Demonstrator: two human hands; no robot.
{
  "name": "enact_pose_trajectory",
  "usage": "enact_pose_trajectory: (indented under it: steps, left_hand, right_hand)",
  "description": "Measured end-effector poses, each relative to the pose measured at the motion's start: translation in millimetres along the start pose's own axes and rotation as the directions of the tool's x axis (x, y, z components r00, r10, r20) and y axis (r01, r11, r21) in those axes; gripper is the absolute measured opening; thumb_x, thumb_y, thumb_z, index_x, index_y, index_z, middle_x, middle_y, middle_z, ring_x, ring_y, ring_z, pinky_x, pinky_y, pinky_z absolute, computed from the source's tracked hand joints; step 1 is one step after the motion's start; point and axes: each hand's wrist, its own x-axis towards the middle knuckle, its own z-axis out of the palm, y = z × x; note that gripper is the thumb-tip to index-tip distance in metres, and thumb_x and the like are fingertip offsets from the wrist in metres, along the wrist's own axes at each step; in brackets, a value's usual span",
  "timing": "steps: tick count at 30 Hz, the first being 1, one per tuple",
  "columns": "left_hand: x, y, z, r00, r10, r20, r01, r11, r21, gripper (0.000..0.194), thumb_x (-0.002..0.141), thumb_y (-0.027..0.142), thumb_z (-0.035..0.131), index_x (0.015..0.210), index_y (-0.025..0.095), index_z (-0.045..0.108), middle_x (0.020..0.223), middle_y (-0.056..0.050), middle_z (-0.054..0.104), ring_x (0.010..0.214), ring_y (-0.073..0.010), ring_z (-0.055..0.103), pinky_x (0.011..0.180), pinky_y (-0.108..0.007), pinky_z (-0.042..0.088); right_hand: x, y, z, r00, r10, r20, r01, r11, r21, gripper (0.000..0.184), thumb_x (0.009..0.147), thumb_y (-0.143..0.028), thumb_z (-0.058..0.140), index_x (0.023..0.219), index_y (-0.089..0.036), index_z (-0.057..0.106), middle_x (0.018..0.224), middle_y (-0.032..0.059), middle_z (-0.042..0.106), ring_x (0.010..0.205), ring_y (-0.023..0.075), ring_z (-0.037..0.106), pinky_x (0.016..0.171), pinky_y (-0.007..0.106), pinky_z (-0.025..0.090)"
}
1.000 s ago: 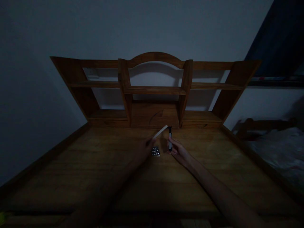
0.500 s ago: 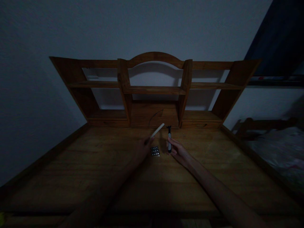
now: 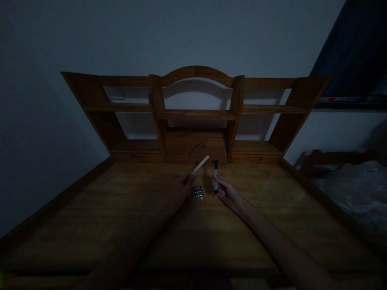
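Low over the desk, my left hand (image 3: 183,186) is closed on the lower end of a slim white stick (image 3: 200,164). The stick slants up and to the right, and its exact kind is too dim to make out. My right hand (image 3: 227,191) grips a razor (image 3: 215,180) by its grey and black handle. The razor stands nearly upright in the view, with its dark T-shaped head at the top. Between the hands, close to the left fingers, a small dark pack with rows of silvery pieces (image 3: 197,192), resembling razor cartridges, lies on the wooden desk (image 3: 193,237).
Along the back of the desk rises a wooden shelf unit (image 3: 196,114) with an arched top. Raised wooden edges (image 3: 305,188) run down the sides. To the right, beyond the desk, is pale bedding (image 3: 359,189). The room is dim.
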Motion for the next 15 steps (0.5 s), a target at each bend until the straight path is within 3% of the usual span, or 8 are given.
enact_pose_trajectory:
  steps: [5,15]
  left_hand:
    - [-2.3,2.6,2.4,0.999,0.04,0.003,-0.04,0.999,0.019,0.043,0.087,0.051,0.044,0.108,0.02,0.065,0.103,-0.004,0.068,0.094,-0.022,0.062,0.084,-0.033,0.046]
    - [-0.9,0.8,0.2,1.0,0.005,0.009,-0.005,1.0,-0.018,0.045,0.086,0.052,0.045,0.11,0.019,0.064,0.104,-0.004,0.068,0.095,-0.0226,0.062,0.087,-0.035,0.046]
  right_hand:
    - [-0.5,0.3,1.5,1.0,0.008,0.018,-0.008,1.0,-0.016,0.029,0.083,-0.042,0.06,0.069,-0.017,0.062,0.042,-0.0089,0.031,0.038,0.0055,0.017,0.046,0.023,0.032]
    - [0.3,1.5,0.5,1.0,0.007,0.024,-0.007,1.0,-0.022,0.029,0.084,-0.042,0.059,0.069,-0.017,0.062,0.04,-0.0087,0.031,0.037,0.0059,0.018,0.045,0.023,0.032]
